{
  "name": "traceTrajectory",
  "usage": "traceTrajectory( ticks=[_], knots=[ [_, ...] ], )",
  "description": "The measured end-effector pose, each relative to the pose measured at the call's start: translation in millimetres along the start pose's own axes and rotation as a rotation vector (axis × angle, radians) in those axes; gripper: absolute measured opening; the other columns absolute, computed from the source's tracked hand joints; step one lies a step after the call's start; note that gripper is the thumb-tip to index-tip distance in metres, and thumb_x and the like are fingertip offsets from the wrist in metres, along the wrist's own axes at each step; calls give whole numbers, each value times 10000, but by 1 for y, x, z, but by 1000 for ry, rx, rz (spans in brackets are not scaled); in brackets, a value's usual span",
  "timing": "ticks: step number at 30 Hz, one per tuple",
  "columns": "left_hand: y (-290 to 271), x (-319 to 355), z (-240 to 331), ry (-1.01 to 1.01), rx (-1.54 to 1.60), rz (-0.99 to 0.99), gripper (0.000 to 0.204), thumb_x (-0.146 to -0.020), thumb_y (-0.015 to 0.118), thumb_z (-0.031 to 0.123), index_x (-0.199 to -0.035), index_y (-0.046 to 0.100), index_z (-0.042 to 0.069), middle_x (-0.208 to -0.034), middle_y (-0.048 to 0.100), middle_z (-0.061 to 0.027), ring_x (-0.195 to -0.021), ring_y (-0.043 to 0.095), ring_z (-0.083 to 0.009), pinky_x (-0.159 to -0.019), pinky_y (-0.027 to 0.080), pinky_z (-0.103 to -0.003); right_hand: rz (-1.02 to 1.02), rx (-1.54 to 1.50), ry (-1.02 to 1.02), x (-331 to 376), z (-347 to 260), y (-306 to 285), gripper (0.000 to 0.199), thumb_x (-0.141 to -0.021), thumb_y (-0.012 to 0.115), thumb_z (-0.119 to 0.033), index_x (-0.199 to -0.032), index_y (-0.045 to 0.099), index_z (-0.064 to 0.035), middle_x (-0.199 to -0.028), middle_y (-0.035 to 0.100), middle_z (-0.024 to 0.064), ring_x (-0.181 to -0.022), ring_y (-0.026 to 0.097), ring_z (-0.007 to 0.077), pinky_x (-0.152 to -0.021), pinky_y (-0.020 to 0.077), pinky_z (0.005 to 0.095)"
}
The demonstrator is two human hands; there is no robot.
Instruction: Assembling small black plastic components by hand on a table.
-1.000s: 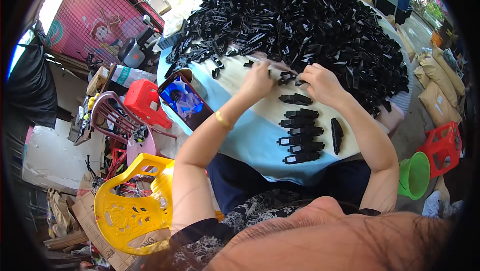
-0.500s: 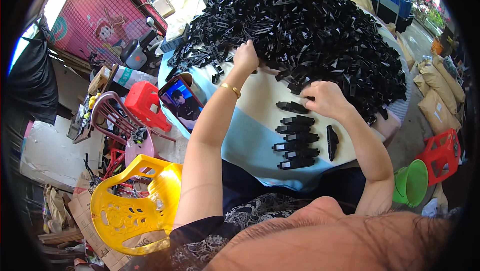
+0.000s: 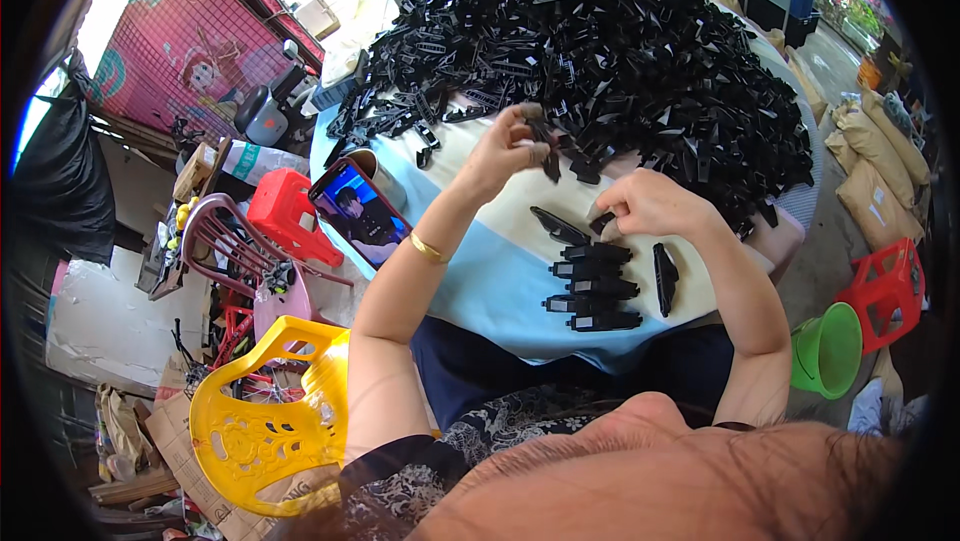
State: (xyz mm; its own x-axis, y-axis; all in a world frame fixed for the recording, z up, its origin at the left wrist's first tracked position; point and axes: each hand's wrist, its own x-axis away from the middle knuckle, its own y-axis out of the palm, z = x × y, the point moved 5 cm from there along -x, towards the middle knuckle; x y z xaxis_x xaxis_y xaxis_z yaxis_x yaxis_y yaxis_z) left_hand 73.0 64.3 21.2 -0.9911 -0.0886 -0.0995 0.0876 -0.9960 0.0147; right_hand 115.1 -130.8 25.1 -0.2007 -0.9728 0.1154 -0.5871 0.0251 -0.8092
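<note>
My left hand, a gold bangle on its wrist, is closed with thumb and fingers on a dark black plastic part at the near edge of a big heap of black plastic parts. To its right, my right hand pinches a small black piece just above the cloth. Beside that piece a long black part lies slanted. Closer to me is a row of several black parts, set close together. A single part lies lengthwise to the right of the row.
The heap covers the far part of a round table with a blue and cream cloth. A phone leans against a can at the left. Around the table stand a yellow chair, red stools and a green bucket.
My left hand has come away from the heap, nearer to me and rightward, bringing a black part. My right hand now pinches a small piece, and the long part near it lies more slanted.
</note>
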Motion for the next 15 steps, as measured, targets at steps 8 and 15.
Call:
traceTrajectory(
  ticks=[8,15],
  knots=[
    [33,13,-12,-95,-444,-278,248,-835,561,30,-1072,627,0,-989,633,-56,-856,587,-119,-769,478,-255,451,5,-116,5,-2,-28,216,-695,719,-115,-880,664,-19,-789,595,116,-760,581,275,-665,465,351],
    [41,15,-1,377,-1041,60,176,-784,629,119,-929,688,39,-874,607,-145,-834,606,-245,-742,485,-332,575,219,-199,-3,-7,-12,198,-670,670,-27,-868,676,-24,-788,579,72,-795,563,247,-684,474,344]
  ],
)
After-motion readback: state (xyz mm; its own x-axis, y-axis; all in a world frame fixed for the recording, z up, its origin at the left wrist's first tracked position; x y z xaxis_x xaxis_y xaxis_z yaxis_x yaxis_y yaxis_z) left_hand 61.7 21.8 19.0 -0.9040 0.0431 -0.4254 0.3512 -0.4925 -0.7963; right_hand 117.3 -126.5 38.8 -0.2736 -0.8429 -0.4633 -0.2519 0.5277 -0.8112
